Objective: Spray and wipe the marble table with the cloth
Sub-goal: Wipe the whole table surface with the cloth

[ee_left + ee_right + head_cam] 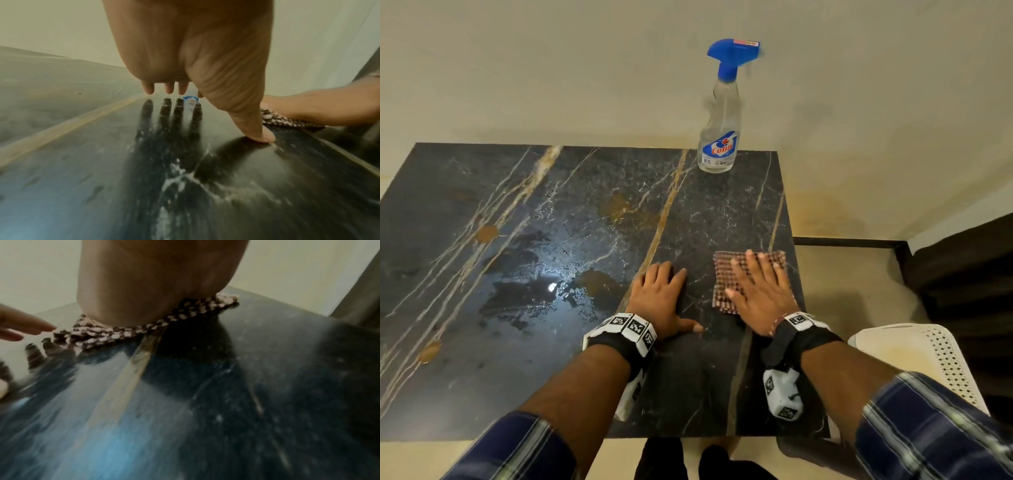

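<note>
The dark marble table (517, 342) with gold and white veins fills the head view. A brown-and-pink checked cloth (724, 270) lies flat near its right edge. My right hand (760, 294) presses on it with straight, spread fingers; in the right wrist view the palm (156, 280) sits on the cloth (98, 335). My left hand (661, 294) rests flat on the bare marble just left of the cloth, fingers straight; its thumb (257, 134) touches the surface. A clear spray bottle (719, 137) with a blue trigger head stands upright at the far edge of the table.
A wet, shiny patch (544, 284) covers the table's middle-left. A white perforated plastic chair (924, 359) stands beside the right edge. A beige wall (551, 68) rises behind the table, and dark furniture (969, 274) sits at far right.
</note>
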